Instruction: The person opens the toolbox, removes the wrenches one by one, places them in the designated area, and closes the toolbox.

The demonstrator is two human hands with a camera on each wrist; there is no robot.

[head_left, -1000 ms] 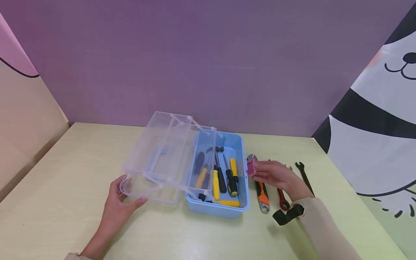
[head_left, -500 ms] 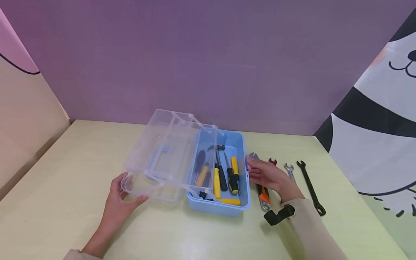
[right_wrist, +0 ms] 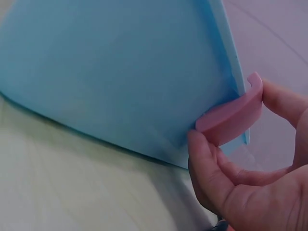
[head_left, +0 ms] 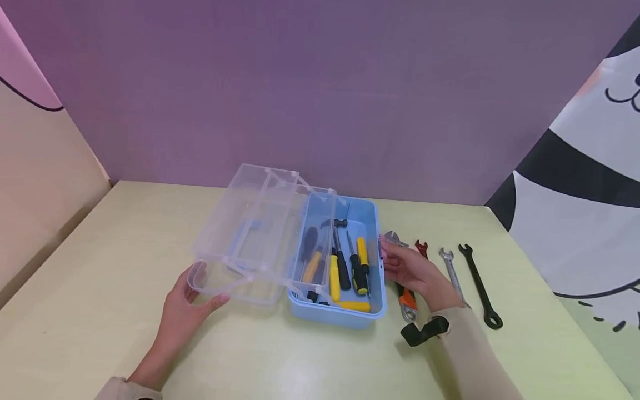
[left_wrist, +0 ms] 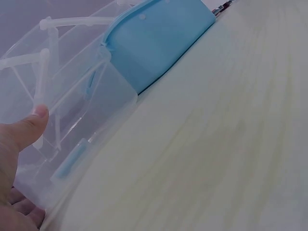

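Now pink latch [right_wrist: 233,115] within right grip [right_wrist: 250,163]

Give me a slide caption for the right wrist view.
Right hand pinches the pink latch on the blue toolbox wall.

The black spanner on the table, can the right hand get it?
Probably yes. The black spanner lies bare beside the right hand, but that hand pinches the pink latch now.

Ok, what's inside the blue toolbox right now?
The blue toolbox holds yellow-and-black screwdrivers and a small hammer. The clear tray swung out over its left side blurs whatever lies beneath it.
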